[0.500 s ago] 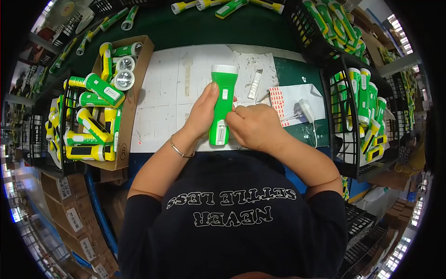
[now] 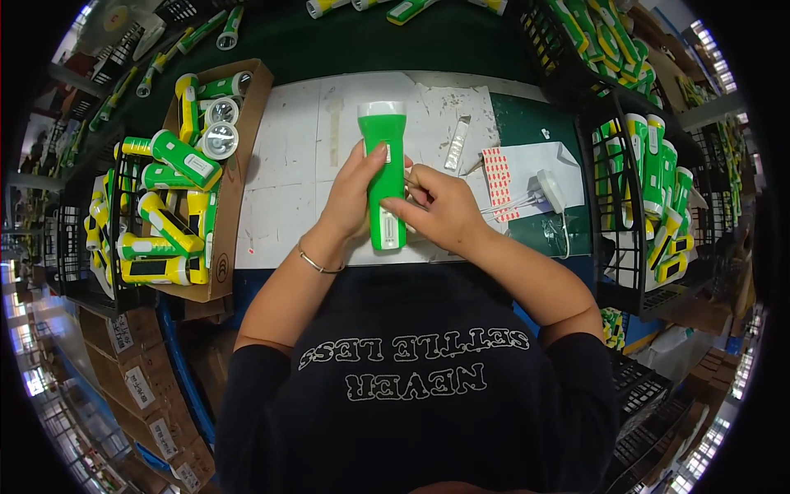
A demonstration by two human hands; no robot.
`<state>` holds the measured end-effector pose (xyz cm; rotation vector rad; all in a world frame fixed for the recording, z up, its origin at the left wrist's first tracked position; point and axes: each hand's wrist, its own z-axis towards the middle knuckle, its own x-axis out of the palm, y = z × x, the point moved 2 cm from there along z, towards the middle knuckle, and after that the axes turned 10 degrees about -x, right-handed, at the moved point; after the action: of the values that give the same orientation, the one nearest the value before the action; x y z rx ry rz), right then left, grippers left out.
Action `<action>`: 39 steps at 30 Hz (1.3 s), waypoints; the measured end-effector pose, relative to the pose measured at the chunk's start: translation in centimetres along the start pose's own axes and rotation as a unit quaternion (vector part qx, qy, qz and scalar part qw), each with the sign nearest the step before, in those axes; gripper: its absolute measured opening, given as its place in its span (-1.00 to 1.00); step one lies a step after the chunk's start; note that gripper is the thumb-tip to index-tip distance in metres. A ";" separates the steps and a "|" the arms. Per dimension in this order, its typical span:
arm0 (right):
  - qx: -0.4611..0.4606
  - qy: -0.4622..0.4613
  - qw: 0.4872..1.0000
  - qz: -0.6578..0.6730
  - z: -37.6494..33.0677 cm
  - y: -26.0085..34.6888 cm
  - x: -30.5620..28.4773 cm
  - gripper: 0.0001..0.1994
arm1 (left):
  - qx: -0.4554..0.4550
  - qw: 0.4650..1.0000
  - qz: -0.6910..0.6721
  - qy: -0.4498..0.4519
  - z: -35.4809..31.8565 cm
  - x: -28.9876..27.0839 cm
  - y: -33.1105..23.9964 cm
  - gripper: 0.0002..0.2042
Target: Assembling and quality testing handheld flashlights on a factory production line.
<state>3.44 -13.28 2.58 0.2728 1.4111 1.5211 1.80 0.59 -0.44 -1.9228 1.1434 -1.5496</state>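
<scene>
Just two hands (image 2: 395,202) around one green torch (image 2: 384,169).

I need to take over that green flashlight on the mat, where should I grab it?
Grip the green flashlight around its straight middle barrel, coming from the far end: it lies lengthwise, lens end away, and both hands, left and right, already crowd its near half.

Glossy green plastic torch (image 2: 384,177) between the fingers, matt white paper sheet (image 2: 288,165) beneath the fingers, rough brown cardboard box (image 2: 234,177) left of them, thin metal bracelet (image 2: 317,263)
</scene>
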 end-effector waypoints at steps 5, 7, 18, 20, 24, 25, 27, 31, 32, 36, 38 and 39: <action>0.083 -0.048 0.991 0.098 0.8 -2.2 -2.1 -0.60 | -0.149 0.970 -0.191 0.016 0.2 -1.6 -0.2 -0.67; 0.090 -0.065 0.984 0.140 1.1 -2.9 -2.7 -0.61 | -0.184 0.931 -0.312 0.045 0.6 -1.6 -0.3 -0.64; 0.125 -0.067 0.973 0.182 1.2 -4.0 -2.9 -0.62 | -0.260 0.862 -0.429 0.080 0.5 -1.5 -0.6 -0.61; 0.149 -0.071 0.967 0.195 1.1 -4.3 -2.9 -0.59 | -0.251 0.872 -0.413 0.075 0.5 -1.5 -0.5 -0.61; 0.161 -0.068 0.968 0.180 1.0 -4.8 -3.5 -0.61 | -0.191 0.960 -0.198 0.048 -0.3 -1.0 -0.9 -0.63; 0.122 -0.066 0.976 0.167 1.3 -5.0 -3.9 -0.66 | -0.150 0.988 -0.039 0.009 -0.6 -0.7 -1.3 -0.63; 0.090 -0.026 0.986 0.139 1.4 -4.1 -4.4 -0.68 | -0.029 0.946 0.323 -0.034 -1.6 0.3 -2.0 -0.59; 0.060 0.168 0.984 0.015 1.9 -2.1 -5.7 -0.44 | 0.097 0.745 0.660 -0.022 -2.7 0.7 -2.4 -0.56; 0.057 0.168 0.983 0.046 1.5 -2.5 -5.5 -0.47 | 0.140 0.696 0.704 -0.016 -3.0 0.5 -2.5 -0.58; 0.081 0.106 0.980 0.150 0.6 -3.1 -6.8 -0.52 | 0.056 0.651 0.756 -0.033 -4.4 -1.3 -4.8 -0.69; 0.067 0.102 0.981 0.150 0.7 -2.7 -7.3 -0.52 | 0.051 0.646 0.761 -0.043 -5.3 -2.3 -5.9 -0.70; 0.053 0.096 0.983 0.149 0.8 -2.4 -7.4 -0.52 | 0.048 0.640 0.765 -0.051 -5.7 -2.7 -6.3 -0.71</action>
<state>8.70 -18.89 4.09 0.4257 1.6638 1.7545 -1.56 7.31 4.31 -0.3371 1.7391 -0.4184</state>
